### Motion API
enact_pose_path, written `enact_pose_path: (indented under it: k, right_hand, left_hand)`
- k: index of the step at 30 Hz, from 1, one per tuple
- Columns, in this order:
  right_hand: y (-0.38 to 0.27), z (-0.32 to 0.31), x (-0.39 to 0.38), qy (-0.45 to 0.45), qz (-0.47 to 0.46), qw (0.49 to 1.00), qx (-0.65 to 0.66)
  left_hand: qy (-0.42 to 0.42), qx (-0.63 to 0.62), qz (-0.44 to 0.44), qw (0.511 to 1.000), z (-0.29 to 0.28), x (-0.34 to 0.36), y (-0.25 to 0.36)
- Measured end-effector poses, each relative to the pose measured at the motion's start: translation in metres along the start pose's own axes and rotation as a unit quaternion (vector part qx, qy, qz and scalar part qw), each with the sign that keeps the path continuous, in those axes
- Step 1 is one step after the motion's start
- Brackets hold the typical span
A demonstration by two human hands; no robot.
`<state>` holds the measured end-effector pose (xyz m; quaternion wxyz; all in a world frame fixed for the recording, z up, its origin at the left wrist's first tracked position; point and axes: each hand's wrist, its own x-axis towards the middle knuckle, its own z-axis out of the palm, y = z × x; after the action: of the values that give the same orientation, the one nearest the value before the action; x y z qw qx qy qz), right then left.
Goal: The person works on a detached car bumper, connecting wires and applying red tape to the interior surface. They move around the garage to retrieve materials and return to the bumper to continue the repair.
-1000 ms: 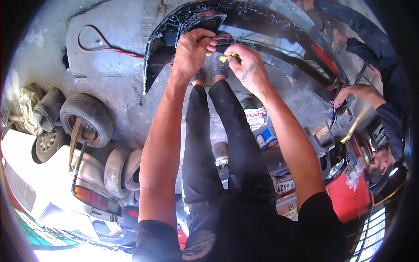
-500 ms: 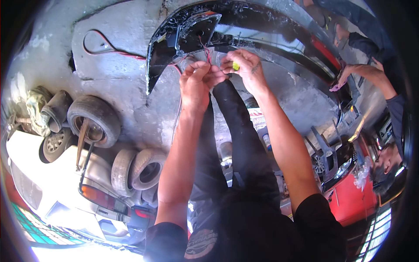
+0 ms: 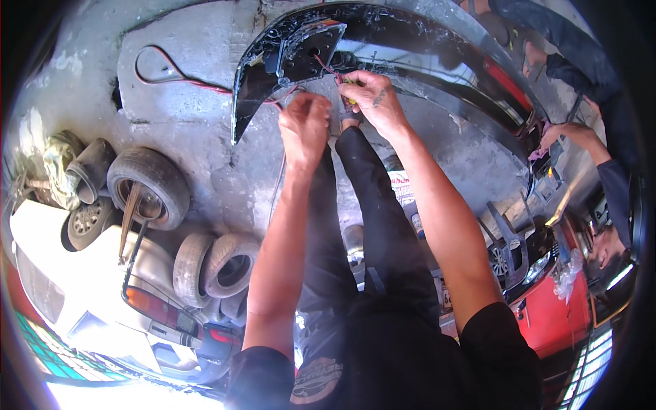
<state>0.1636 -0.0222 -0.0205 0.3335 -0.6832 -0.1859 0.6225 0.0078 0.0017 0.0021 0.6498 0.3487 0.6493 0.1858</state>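
Note:
My left hand point(image 3: 304, 126) is curled below the inner side of a black bumper point(image 3: 417, 55), near red-and-grey wires point(image 3: 280, 104); what its fingertips hold is too small to make out. My right hand point(image 3: 374, 99), just right of it and higher, grips a small yellow-green tool point(image 3: 351, 85) at the end of a thin red wire point(image 3: 326, 66). That wire comes out of a hole in a black panel point(image 3: 297, 58) on the bumper. A looped red-and-dark cable point(image 3: 157, 78) lies on the concrete to the left.
Tyres point(image 3: 147, 171) and a white car point(image 3: 61, 273) are at lower left. A co-worker's hand point(image 3: 550, 137) touches the bumper's right end with something pink. A red car point(image 3: 550, 314) and a grey frame point(image 3: 506, 229) are at lower right. The bumper curves across the top.
My left hand has dropped from the bumper panel to below it, its fingers curling. My right hand has risen slightly since half a second ago, closing on the tool at the red wire.

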Motion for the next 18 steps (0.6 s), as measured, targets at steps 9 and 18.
enact_pose_path:
  k: [9, 18]
  right_hand:
    - [0.001, 0.004, -0.012, 0.047, -0.012, 0.995, 0.092]
    - [0.009, -0.033, -0.04, -0.005, -0.01, 0.996, 0.09]
  left_hand:
    - [-0.132, -0.274, -0.156, 0.94, 0.014, 0.061, 0.007]
    - [-0.158, -0.416, -0.195, 0.874, 0.013, 0.047, 0.0]
